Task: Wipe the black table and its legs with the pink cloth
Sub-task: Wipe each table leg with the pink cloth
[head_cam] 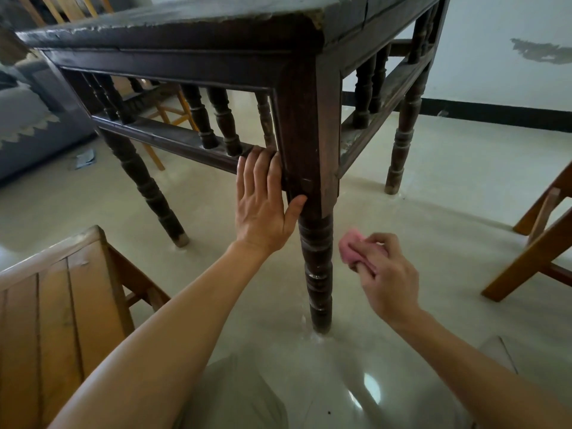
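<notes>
At your far left stood a grey sofa (31,125) with a scalloped cover, and in the lower corner a brown wooden seat (62,305). The black surface (192,29) filled the upper middle. Its top was worn and chipped at the near corner, with turned spindles set between two rails beneath. Your left hand (263,209) lay flat, fingers straight, on the lower rail (173,144) where it meets the near leg (315,261), with the thumb against that leg. Just right of the leg, near it but apart, your right hand (388,277) held the bunched pink cloth (351,249), fingers curled round it. The pale glossy floor (433,187) ran back to a white wall (495,72) with a black skirting band (495,114). Part of another brown wooden chair (541,243) stood at the far right.
</notes>
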`<state>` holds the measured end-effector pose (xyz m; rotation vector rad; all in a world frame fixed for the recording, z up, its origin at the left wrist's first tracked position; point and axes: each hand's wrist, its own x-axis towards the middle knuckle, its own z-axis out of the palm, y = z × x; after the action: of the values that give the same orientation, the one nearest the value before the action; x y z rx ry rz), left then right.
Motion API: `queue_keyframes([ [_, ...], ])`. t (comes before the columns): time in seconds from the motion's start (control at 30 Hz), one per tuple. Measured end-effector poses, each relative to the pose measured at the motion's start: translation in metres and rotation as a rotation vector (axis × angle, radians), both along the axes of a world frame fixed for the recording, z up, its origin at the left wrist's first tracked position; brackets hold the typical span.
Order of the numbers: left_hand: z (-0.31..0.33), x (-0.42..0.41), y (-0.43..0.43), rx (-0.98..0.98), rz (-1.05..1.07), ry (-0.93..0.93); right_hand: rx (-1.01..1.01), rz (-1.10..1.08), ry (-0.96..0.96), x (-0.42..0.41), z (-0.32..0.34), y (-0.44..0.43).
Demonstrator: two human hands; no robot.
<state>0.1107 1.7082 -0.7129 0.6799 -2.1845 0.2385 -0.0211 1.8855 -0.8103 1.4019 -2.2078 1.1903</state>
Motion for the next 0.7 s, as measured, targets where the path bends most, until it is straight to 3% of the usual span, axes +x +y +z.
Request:
queue_keyframes([
  [0.1,-0.003,-0.001,-0.001,-0.013,-0.004,-0.003,-0.081,0.118,-0.03,0.035,0.005,-0.014],
  [0.27,-0.001,0.002,-0.006,-0.065,-0.015,-0.013,0.094,0.415,0.105,0.088,-0.006,-0.015],
  [0.4,-0.003,0.002,-0.008,-0.077,-0.013,0.003,0.088,0.293,0.077,0.068,-0.006,-0.023],
  [0.57,-0.005,-0.002,-0.008,-0.082,-0.022,0.031,0.098,-0.021,-0.005,0.0,-0.038,0.016],
  [0.7,-0.009,-0.005,-0.011,-0.089,-0.022,0.057,0.019,0.129,0.069,0.025,-0.029,0.013],
])
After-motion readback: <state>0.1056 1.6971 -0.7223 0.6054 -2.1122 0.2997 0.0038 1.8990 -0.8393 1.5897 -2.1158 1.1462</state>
